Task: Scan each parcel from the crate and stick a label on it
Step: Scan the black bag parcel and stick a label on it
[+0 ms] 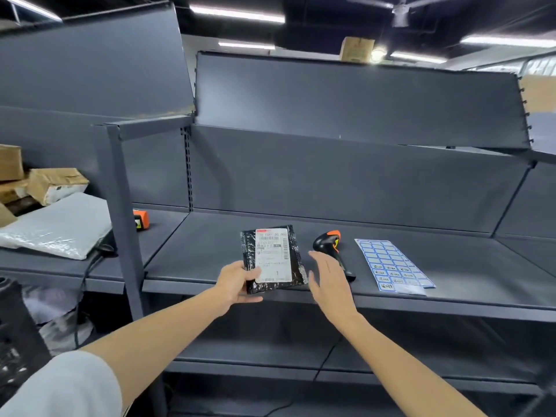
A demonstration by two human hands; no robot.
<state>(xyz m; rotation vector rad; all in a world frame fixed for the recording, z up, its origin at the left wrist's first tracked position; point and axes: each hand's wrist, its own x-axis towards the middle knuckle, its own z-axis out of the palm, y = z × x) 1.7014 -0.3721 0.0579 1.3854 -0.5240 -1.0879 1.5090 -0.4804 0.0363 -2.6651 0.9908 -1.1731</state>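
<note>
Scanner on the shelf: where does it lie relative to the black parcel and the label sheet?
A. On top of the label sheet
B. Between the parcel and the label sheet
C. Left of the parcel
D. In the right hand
B: the scanner lies on the shelf between the black parcel and the label sheet, untouched by the open right hand.

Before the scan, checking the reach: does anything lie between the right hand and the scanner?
Nothing visible does. The open right hand hovers just in front of the scanner on the shelf; the parcel lies to its left, the label sheet beyond the scanner.
</note>
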